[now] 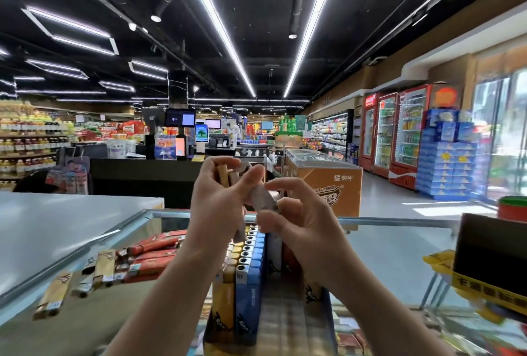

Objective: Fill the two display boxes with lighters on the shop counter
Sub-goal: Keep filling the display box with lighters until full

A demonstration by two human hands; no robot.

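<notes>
Head view. Display box [251, 293] low in the middle, on the glass counter [385, 244], partly filled: one row of blue lighters [255, 267] standing upright with metal tops up, a row of yellow ones [228, 275] just beside it on the left. Right part of the box seems not full, with a bare wall visible. A second box cannot be told apart here.

Left hand [219, 196] raised above the box, fingers curled round a small bundle of lighters [228, 174], one yellow and some grey. Right hand [296, 213] just beside it, thumb and fingers pinching one grey lighter [262, 196], tilted, touching the left thumb. Both forearms over the box.

Loose lighters [119, 267] scattered on the counter to the left, red and yellow, lying flat, some near the counter's front edge. Grey top [57, 230] further left, bare. At the right edge a dark carton [490, 250] with yellow tape [484, 287], well apart from the box; bare glass between them. Far edge of the counter just behind the hands, then open aisle, an orange freezer [328, 181] and red coolers [399, 130] along the right wall.
</notes>
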